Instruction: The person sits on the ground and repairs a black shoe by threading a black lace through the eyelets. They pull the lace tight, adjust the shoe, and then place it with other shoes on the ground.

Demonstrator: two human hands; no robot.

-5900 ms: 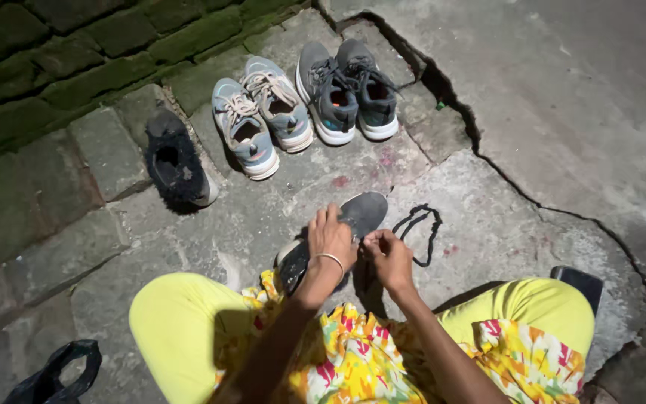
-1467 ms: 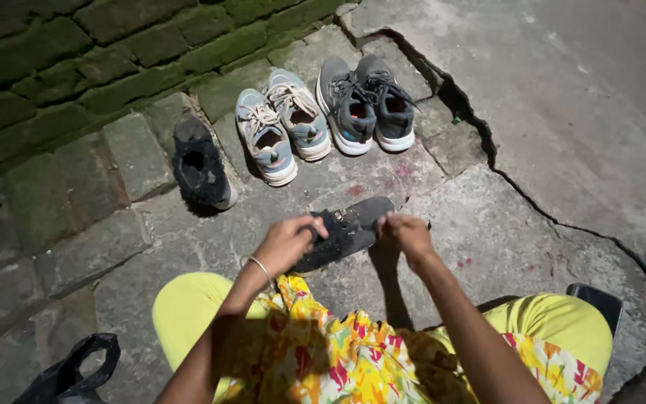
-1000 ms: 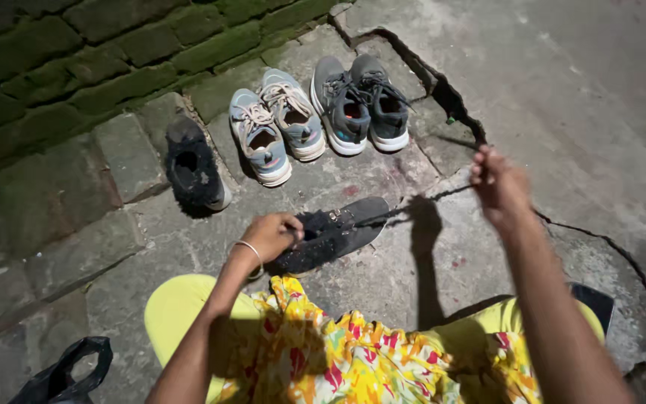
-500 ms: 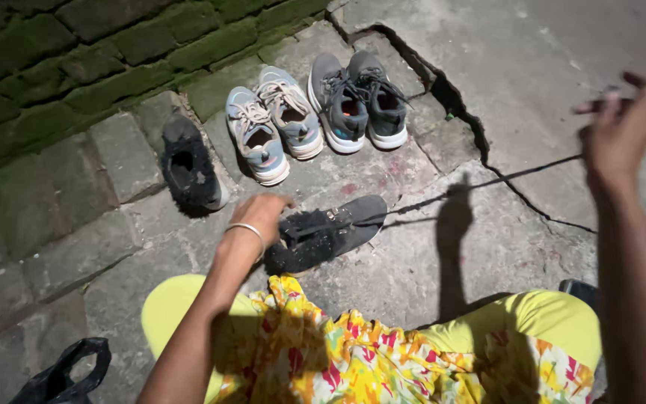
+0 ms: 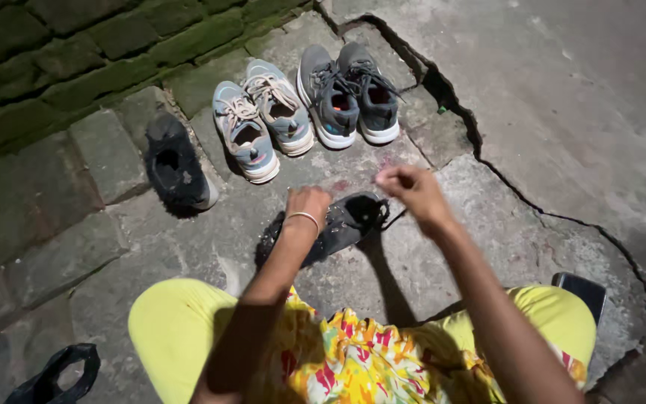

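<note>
Lace work half done: left hand [image 5: 306, 203] grips dark shoe [image 5: 338, 224] mid-frame; right hand [image 5: 409, 187] pinches its lace, threading unfinished.

Two shoe pairs [image 5: 304, 112] lie behind the held shoe [image 5: 338, 224].

A lone black shoe [image 5: 177, 170] lies at left. Upper centre, a light grey-blue sneaker pair [image 5: 263, 120] sits beside a dark grey pair [image 5: 349, 93]. A black bag [image 5: 50, 374] occupies the lower left corner.
</note>
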